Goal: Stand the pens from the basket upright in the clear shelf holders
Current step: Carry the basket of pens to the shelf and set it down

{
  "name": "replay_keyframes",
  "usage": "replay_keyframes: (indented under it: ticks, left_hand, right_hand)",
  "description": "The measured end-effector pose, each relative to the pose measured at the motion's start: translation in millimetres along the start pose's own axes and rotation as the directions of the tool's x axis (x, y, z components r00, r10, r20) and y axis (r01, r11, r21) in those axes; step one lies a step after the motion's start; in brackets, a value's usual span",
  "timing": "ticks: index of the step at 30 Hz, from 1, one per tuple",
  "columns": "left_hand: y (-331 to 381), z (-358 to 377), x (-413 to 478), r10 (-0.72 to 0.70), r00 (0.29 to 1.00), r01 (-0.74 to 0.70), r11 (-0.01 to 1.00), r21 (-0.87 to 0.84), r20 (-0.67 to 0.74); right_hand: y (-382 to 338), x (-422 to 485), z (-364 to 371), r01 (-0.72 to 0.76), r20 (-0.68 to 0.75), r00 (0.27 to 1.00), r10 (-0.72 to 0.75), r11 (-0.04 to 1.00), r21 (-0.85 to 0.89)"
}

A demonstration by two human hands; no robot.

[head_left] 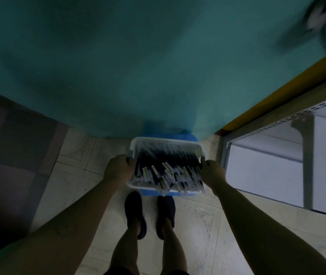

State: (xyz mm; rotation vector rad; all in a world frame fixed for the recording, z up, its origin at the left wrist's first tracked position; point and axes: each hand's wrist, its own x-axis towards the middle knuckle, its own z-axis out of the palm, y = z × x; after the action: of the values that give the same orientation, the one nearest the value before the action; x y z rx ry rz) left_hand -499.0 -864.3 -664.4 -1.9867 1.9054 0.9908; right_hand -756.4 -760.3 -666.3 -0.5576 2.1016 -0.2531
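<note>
At the far left a dark, dull panel of large squares (9, 145) meets the pale tiled floor (74, 175), whose tiles are glossy and speckled with dark flecks. Behind everything stands a flat teal wall (138, 66).

The left grip (118, 169) is clenched over the left short edge of the basket (164, 140), fingers curled round the rim near its grey handle slot. The basket is a shallow white plastic rectangle with rounded corners and a thick rolled rim. It lies between the two grips, in front of the person's body and above the feet.

The pens (170, 165) fill it in a loose heap. They are slim dark barrels with pale caps or ends, most lying lengthwise from the near edge to the far edge and some crossing at the near side. The blur hides finer detail.

A blue plastic object (189, 138) shows past the basket's far-right corner and under its near edge. Whether the basket rests on it cannot be told.

The right grip (213, 173) clasps the right short edge in the same way, thumb over the rim.

Below the basket are two dark, rounded shoes (135, 213). At the right stands a white metal shelf (265, 171) with a perforated upright and flat, smooth boards.
</note>
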Motion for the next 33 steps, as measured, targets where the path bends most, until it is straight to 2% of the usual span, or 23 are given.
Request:
replay_keyframes:
  ticks: [4, 8, 11, 18, 26, 30, 33]
  left_hand:
    - [1, -48, -28, 0.017, 0.997, -0.026, 0.994, -0.106, -0.081]
    - [-3, -109, -65, 0.056, 0.975, -0.091, 0.984, -0.154, -0.217]
    - [-15, -154, -91, 0.023, 0.951, -0.048, 0.996, -0.072, -0.309]
    - [-59, -242, -164, -0.1, 0.886, 0.068, 0.994, -0.085, -0.452]
    - [-159, -292, -282, -0.443, 0.698, 0.237, 0.885, -0.401, -0.563]
    - [-222, -289, -349, -0.61, 0.53, 0.298, 0.785, -0.544, -0.589]
    - [-279, -273, -419, -0.727, 0.425, 0.369, 0.683, -0.63, -0.539]
  right_hand:
    - [-44, -35, -21, 0.092, 0.003, 0.996, -0.092, 0.987, -0.13]
    - [-100, -79, -53, 0.287, 0.028, 0.957, -0.288, 0.928, -0.24]
    - [-148, -110, -74, 0.419, 0.105, 0.907, -0.408, 0.849, -0.322]
    - [-257, -178, -71, 0.638, 0.268, 0.768, -0.582, 0.657, -0.402]
    - [-345, -300, 11, 0.829, 0.442, 0.538, -0.718, 0.355, -0.431]
    - [-365, -374, 71, 0.886, 0.527, 0.402, -0.749, 0.172, -0.431]
    - [-358, -446, 130, 0.904, 0.63, 0.276, -0.726, -0.027, -0.427]
